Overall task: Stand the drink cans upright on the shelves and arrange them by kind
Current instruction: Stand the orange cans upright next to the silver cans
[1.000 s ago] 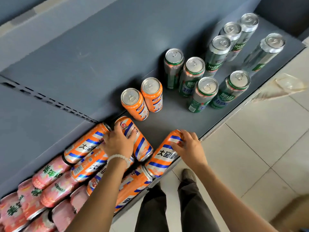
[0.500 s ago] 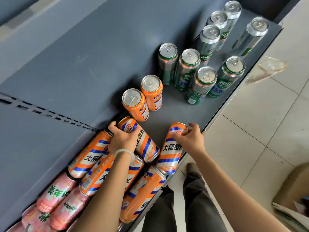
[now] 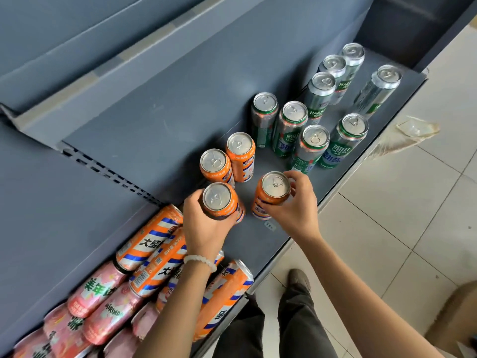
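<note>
My left hand [image 3: 204, 228] grips an upright orange can [image 3: 219, 200] on the grey shelf [image 3: 154, 130]. My right hand [image 3: 296, 208] holds a second orange can [image 3: 272, 192], also upright, just to its right. Behind them stand two more orange cans [image 3: 227, 161]. Further right are several upright green cans [image 3: 302, 133] and several silver Harbin cans [image 3: 335, 78]. Several orange cans [image 3: 152, 244] and pink cans [image 3: 103, 303] lie on their sides at the lower left.
The shelf's front edge [image 3: 304, 236] runs diagonally past my legs and shoe [image 3: 299, 280]. Tiled floor lies to the right, with a clear plastic scrap [image 3: 413, 127] on it and a cardboard box [image 3: 454, 316] at the lower right. An upper shelf [image 3: 103, 68] overhangs at the left.
Both hands lifted their lying orange cans and turned them upright, moving them up and right beside the two standing orange cans.
</note>
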